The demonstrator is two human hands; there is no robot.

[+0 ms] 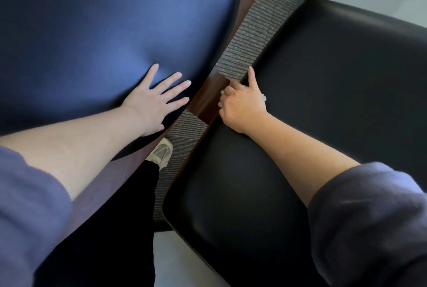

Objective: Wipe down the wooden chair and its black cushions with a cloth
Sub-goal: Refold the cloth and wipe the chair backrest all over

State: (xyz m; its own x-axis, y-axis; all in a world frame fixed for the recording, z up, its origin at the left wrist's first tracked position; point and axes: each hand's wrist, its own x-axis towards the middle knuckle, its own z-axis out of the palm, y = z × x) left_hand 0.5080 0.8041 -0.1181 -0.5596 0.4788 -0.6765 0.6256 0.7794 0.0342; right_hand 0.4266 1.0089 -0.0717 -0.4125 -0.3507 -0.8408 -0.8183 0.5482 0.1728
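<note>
Left hand: lies flat on the left cushion, fingers straight and spread apart, and the padding dips just past the fingertips.
Right hand: fingers are curled tight around a white cloth, with only the forefinger pointing out along the edge of the right cushion.
Cloth: bunched inside the right fist, with small bits showing beside the knuckles and the thumb side.
Wooden rail: runs between the two hands, directly under the right knuckles.
Carpet: grey ribbed strip seen in the gap beyond the right forefinger.
Shoe: pale, below the left wrist.
</note>
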